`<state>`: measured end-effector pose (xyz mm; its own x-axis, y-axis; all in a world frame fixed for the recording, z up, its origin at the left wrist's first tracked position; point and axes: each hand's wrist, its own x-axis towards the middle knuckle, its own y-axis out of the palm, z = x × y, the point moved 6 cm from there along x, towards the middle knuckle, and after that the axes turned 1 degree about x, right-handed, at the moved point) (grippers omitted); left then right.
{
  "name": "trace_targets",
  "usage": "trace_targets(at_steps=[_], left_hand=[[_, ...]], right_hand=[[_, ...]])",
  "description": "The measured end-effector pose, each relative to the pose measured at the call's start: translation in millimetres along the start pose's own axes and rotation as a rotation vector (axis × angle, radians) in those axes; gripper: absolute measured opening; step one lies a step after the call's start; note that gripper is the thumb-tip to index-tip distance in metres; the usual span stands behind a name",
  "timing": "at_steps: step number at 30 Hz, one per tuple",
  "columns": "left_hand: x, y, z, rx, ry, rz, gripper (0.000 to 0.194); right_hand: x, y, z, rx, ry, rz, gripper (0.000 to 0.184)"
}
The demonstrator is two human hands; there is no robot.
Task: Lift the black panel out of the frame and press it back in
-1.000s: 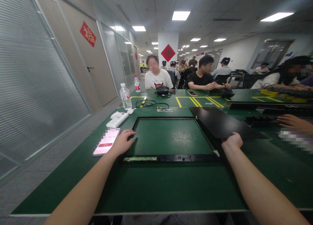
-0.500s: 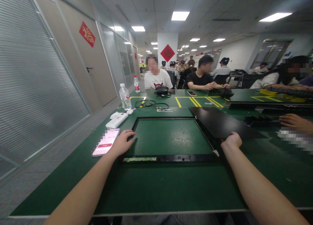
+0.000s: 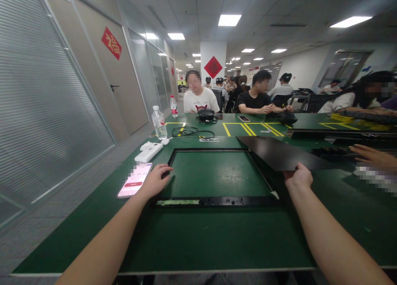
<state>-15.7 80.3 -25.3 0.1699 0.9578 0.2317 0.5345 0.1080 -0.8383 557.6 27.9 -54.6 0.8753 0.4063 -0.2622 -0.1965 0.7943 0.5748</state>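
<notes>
A black rectangular frame [image 3: 217, 200] lies flat on the green table [image 3: 201, 239] in front of me. My left hand [image 3: 154, 180] rests on the frame's left side, fingers curled over its edge. My right hand [image 3: 298, 177] grips the near edge of a thin black panel [image 3: 279, 153], which is lifted off the table to the right of the frame and tilts up.
A phone [image 3: 135, 179] with a lit screen lies left of my left hand. Behind it are a white device [image 3: 148, 151], a water bottle [image 3: 159, 122] and black cables [image 3: 192, 132]. Another person's hand [image 3: 369, 156] reaches in at the right. Several people sit across the table.
My right hand has raised the black panel's near edge a little, so it lies flatter to my view. My left hand has stayed on the frame.
</notes>
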Motion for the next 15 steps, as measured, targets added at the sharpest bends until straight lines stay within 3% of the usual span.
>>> trace_targets(at_steps=[15], left_hand=[[0.7,-6.6,-6.3,-0.038,0.028,-0.070,0.042]], right_hand=[[-61.6,32.2,1.0,0.049,0.161,0.256,0.014]])
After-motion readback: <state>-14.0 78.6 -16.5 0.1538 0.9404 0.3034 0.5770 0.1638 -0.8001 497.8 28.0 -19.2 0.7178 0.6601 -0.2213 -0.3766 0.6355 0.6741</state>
